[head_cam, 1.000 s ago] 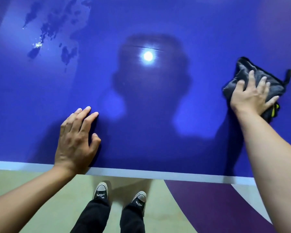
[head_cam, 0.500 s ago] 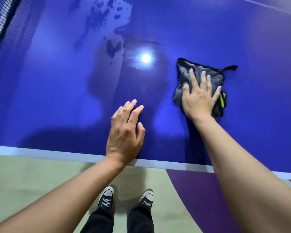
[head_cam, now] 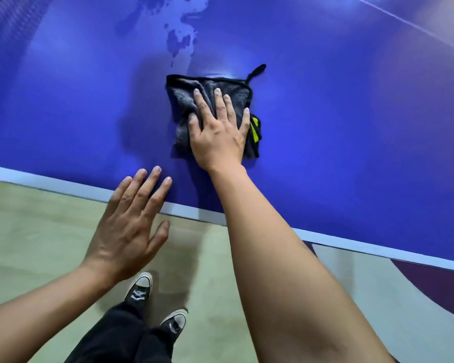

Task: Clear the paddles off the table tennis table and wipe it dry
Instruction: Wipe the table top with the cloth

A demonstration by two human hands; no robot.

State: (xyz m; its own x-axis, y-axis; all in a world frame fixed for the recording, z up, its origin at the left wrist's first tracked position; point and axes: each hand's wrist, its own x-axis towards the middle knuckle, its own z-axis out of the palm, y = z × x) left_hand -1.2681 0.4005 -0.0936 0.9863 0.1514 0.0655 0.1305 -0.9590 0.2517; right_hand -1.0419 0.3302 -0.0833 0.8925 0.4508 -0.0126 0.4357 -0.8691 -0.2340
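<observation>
The blue table tennis table fills the upper part of the view, with a white stripe along its near edge. A folded dark grey cloth with a black hem, a loop and a yellow tag lies flat on it near that edge. My right hand presses on the cloth with straight, spread fingers. My left hand is flat with its fingers straight; only its fingertips reach over the table's edge, the palm over the floor. Patches of water sit further in, beyond the cloth. No paddles are in view.
The net shows blurred at the top left corner. A white line crosses the table at the top right. Below the table's edge lies a beige floor with purple and white markings at the right, and my two dark sneakers.
My right hand has slid the cloth leftward across the table, closer to the wet patches. My left hand has drawn back from the table surface to its edge.
</observation>
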